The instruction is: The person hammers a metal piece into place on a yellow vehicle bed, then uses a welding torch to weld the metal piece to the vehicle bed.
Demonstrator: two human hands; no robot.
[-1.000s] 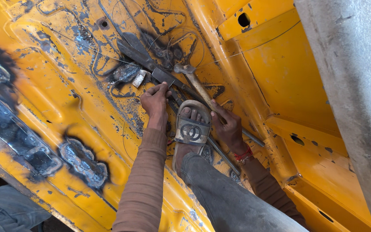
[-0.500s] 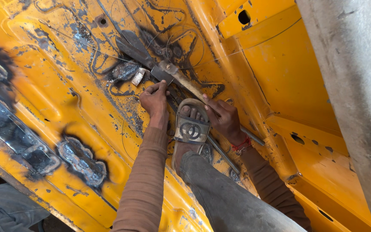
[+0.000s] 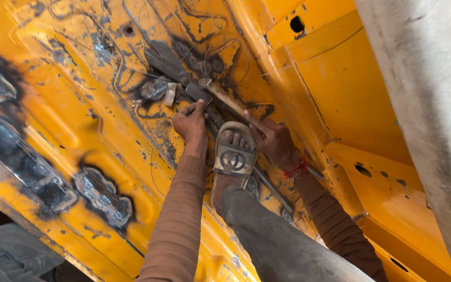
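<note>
A scuffed yellow metal panel (image 3: 79, 120) fills the frame. At lower centre, a sandalled foot (image 3: 233, 156) presses on it. Just left, the left hand (image 3: 191, 122) pinches a dark chisel (image 3: 176, 70). Right, the right hand (image 3: 272, 138) grips a wooden-handled hammer (image 3: 225, 99), its head at the chisel.

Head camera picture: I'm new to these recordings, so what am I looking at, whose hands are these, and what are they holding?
This is one view from a camera worn on a person's head, looking down at their own bare hands. They work on a scuffed yellow metal panel with burnt, bare patches. The right hand grips a hammer by its wooden handle. The left hand presses a dark flat metal piece against the panel. A foot in a grey sandal is planted between the hands, apparently on a thin metal rod.
</note>
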